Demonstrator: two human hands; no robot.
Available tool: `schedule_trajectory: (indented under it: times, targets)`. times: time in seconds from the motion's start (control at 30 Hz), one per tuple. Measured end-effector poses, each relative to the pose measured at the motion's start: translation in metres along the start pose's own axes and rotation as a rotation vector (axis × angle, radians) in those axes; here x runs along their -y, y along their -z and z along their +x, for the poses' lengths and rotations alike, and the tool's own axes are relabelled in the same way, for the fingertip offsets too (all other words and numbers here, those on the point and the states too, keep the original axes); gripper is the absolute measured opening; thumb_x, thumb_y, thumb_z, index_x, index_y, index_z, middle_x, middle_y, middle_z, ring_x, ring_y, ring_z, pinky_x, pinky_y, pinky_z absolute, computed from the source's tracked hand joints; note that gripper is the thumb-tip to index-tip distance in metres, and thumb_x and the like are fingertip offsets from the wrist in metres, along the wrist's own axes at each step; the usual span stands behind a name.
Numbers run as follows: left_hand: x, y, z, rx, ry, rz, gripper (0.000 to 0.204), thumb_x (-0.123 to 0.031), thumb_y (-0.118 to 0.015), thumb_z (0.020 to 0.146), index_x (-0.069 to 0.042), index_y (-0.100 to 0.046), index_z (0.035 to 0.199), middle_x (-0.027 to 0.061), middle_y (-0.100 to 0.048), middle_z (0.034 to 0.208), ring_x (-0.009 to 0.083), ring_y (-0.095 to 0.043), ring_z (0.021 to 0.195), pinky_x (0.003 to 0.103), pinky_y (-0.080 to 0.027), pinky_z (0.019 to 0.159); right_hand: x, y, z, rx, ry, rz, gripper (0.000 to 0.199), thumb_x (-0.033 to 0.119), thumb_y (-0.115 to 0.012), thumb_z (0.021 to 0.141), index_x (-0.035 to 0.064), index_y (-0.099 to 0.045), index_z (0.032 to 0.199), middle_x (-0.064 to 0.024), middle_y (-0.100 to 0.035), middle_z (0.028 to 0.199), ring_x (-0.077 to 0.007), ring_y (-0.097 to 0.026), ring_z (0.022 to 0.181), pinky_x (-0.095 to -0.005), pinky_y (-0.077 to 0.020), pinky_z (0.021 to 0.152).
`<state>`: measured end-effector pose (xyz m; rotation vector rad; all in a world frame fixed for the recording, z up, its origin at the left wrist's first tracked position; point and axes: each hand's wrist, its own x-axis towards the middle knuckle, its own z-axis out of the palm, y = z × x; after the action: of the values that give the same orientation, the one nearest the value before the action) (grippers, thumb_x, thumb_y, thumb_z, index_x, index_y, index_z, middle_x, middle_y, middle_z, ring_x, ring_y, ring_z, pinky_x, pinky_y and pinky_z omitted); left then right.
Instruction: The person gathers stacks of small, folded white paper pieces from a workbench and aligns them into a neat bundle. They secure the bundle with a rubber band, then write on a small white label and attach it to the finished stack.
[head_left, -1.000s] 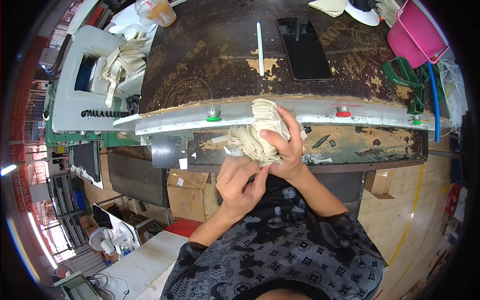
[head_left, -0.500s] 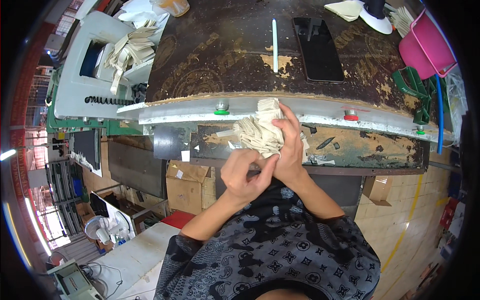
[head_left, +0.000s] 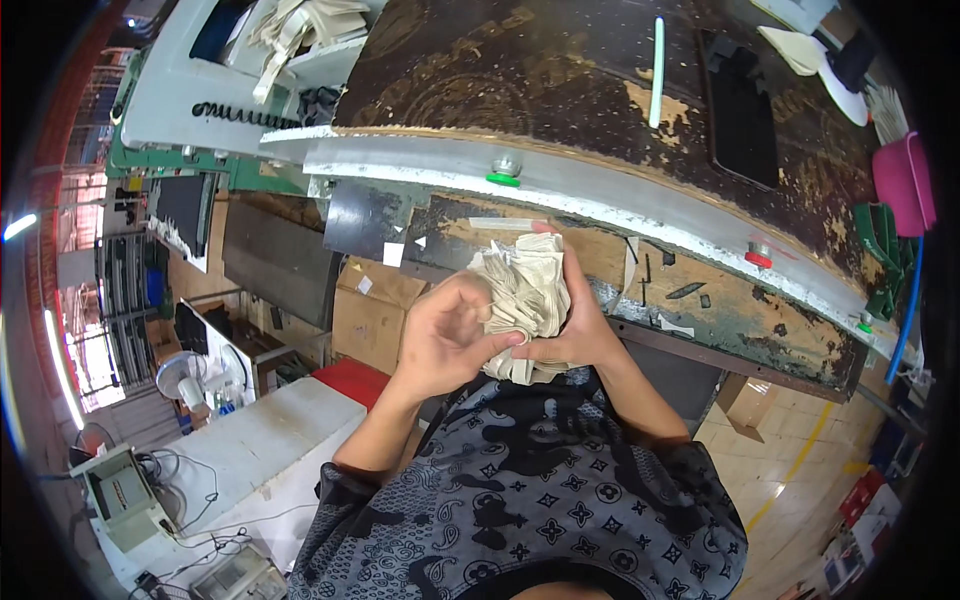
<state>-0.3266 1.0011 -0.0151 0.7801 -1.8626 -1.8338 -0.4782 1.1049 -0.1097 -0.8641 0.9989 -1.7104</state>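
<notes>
A thick bundle of cream fabric pieces [head_left: 538, 290], layered and fanned unevenly, is held in front of my body, just before the workbench edge. My right hand [head_left: 585, 335] wraps round its right side, with the thumb across the near part and a fingertip showing at the top. On the left, my left hand [head_left: 440, 335] is curled against the bundle, its thumb pressing the near edge beside the right thumb. Some of its fingertips are hidden among the layers. Folded ends of the pieces hang out below both thumbs.
On the worn dark tabletop [head_left: 480, 70] lie a pale pen-like stick [head_left: 657, 75] and a black phone [head_left: 740, 115]. A lower ledge [head_left: 590, 255] holds scraps. More cream pieces [head_left: 305, 25] sit in a grey machine [head_left: 170, 90] at left. A pink bucket [head_left: 900, 185] stands at far right.
The view has turned, so the bench now slants down to the right. Both hands have brought the bundle nearer my body, and its lower ends now show beneath the thumbs.
</notes>
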Motion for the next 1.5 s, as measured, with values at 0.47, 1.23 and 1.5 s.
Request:
schedule_trajectory:
  times: [0.47,1.23,1.5]
  targets:
    - [-0.019,0.018,-0.035,-0.154,-0.097,0.411,0.032,0.002,-0.088,0.074,-0.003,-0.056,0.076,0.0013,-0.052,0.076,0.0107,-0.045,0.063,0.027,-0.036,0.056,0.003,-0.029,0.009,0.028,-0.056,-0.149,0.105,0.017,-0.094,0.061,0.0052,-0.037,0.149,-0.0087,-0.057,0.127,-0.0172,-0.056,0.118,-0.0334,-0.0433,0.104]
    - [-0.030,0.039,-0.041,-0.043,-0.464,0.728,0.018,0.000,-0.083,0.073,-0.003,-0.072,0.087,0.0077,-0.065,0.090,0.0241,-0.063,0.074,0.034,-0.051,0.064,0.025,-0.056,0.017,-0.090,-0.048,-0.276,0.100,0.010,-0.090,0.061,0.0051,-0.039,0.147,-0.0108,-0.066,0.118,-0.0176,-0.065,0.107,-0.0327,-0.0504,0.095]
    - [-0.004,0.053,-0.041,-0.057,-0.694,0.945,0.029,-0.009,-0.091,0.067,-0.006,-0.069,0.087,0.0052,-0.067,0.090,0.0233,-0.061,0.075,0.033,-0.049,0.064,0.009,-0.060,0.021,-0.186,0.016,-0.164,0.097,0.009,-0.091,0.066,0.0007,-0.037,0.146,-0.0110,-0.060,0.122,-0.0183,-0.062,0.112,-0.0341,-0.0507,0.097]
